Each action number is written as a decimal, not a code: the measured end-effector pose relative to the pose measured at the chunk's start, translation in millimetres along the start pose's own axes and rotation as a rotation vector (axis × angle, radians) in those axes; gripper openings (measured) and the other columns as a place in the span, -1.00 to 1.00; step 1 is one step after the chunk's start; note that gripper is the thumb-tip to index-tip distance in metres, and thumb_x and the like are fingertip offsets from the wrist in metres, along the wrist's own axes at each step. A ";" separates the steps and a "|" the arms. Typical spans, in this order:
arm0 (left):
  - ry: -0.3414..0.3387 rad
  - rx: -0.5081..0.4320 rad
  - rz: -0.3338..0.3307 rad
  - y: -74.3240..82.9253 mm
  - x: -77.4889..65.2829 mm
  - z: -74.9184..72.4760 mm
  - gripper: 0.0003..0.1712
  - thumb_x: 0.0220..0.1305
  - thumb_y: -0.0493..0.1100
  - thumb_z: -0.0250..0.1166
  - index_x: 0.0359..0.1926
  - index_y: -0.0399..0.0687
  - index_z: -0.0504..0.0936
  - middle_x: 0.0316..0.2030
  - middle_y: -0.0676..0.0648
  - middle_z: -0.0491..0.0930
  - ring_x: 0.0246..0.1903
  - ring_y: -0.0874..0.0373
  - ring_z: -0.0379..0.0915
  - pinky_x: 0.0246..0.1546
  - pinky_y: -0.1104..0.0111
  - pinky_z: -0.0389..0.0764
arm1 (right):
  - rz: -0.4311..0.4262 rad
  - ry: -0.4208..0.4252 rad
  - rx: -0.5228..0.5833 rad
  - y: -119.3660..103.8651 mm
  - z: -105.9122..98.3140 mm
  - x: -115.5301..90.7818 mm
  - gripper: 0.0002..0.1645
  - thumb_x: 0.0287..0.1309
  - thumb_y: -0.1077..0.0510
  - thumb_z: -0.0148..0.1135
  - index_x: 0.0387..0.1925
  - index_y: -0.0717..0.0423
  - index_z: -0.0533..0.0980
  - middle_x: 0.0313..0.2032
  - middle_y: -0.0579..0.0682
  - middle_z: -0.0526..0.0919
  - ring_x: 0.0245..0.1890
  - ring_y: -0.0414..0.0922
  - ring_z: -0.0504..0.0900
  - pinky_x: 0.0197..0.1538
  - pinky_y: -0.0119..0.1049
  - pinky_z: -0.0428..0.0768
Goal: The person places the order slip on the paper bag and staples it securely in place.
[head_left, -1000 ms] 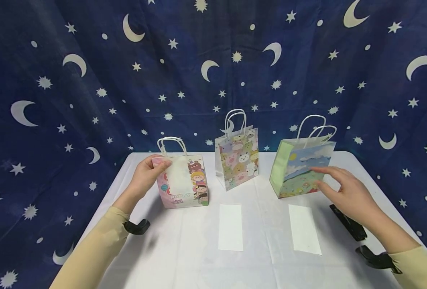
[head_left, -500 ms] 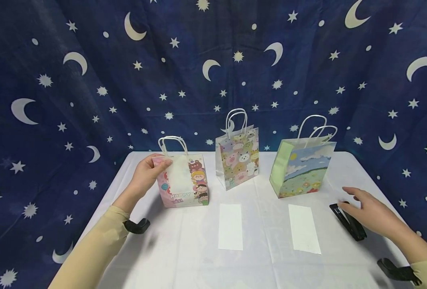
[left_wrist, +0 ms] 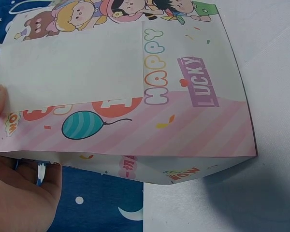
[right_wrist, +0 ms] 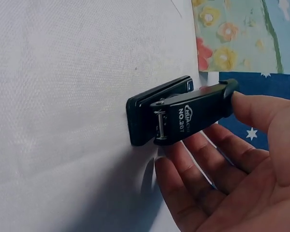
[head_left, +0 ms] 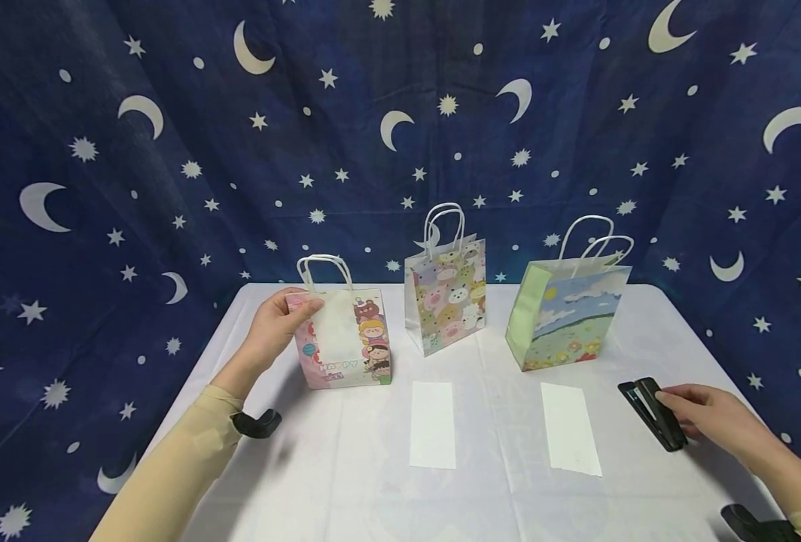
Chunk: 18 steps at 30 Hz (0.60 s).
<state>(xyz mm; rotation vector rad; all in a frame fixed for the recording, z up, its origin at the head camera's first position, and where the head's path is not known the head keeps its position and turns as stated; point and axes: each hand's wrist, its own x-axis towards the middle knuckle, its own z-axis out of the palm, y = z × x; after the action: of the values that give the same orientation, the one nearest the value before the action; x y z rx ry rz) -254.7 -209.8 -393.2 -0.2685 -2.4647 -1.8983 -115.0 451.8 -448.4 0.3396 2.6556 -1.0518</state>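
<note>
My left hand (head_left: 273,331) pinches the upper left edge of a small pink paper gift bag (head_left: 372,354), which stands on the table. A white paper slip (head_left: 338,327) lies flat against the bag's front, and the thumb presses on its edge. In the left wrist view the fingers reach behind the bag's (left_wrist: 198,130) top edge. At the right side, my right hand (head_left: 719,418) grips a black stapler (head_left: 654,414), thumb on one side and fingers on the other. The right wrist view shows the stapler (right_wrist: 193,113) close against the white cloth, with "NO.207" on its side.
Behind, a gift bag with animal faces (head_left: 449,305) stands in the middle and a landscape-print gift bag (head_left: 573,320) at the right. Two white paper slips, a left one (head_left: 432,425) and a right one (head_left: 571,429), lie on the white-covered table (head_left: 482,497).
My right hand has left the landscape-print bag, moved down and right, and taken hold of the stapler. The left hand stays on the pink bag.
</note>
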 end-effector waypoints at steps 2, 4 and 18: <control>0.001 0.002 0.002 -0.3 -0.1 -0.1 -0.50 0.36 0.09 0.40 0.06 -0.22 0.60 -0.17 -0.04 0.74 -0.26 0.17 0.67 -0.20 0.38 0.67 | 0.012 -0.016 0.024 3.8 -0.7 1.1 -0.02 0.47 -0.31 0.07 0.27 0.62 0.29 0.00 0.28 0.63 -0.16 -0.11 0.63 -0.24 -0.26 0.63; 0.002 0.000 0.006 -0.2 -0.3 0.1 -0.51 0.36 0.08 0.40 0.06 -0.23 0.60 -0.17 -0.03 0.73 -0.25 0.17 0.67 -0.20 0.39 0.67 | 0.025 -0.026 0.042 6.3 -1.0 2.0 -0.01 0.46 -0.31 0.09 0.27 0.62 0.29 -0.01 0.24 0.64 -0.17 -0.15 0.61 -0.24 -0.26 0.63; 0.009 -0.003 0.008 -2.0 0.6 0.5 -0.56 0.37 0.03 0.40 0.02 -0.23 0.60 -0.19 -0.02 0.73 -0.25 0.17 0.65 -0.20 0.39 0.66 | 0.071 -0.020 0.128 -2.2 7.6 1.9 -0.05 0.35 -0.28 0.26 0.21 0.58 0.34 -0.14 0.03 0.65 -0.26 -0.18 0.57 -0.25 -0.26 0.63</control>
<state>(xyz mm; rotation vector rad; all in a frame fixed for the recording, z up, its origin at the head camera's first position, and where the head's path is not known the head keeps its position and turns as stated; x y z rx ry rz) -255.5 -209.8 -395.1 -0.2695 -2.4516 -1.8964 -116.3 445.2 -452.9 0.4430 2.5454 -1.1988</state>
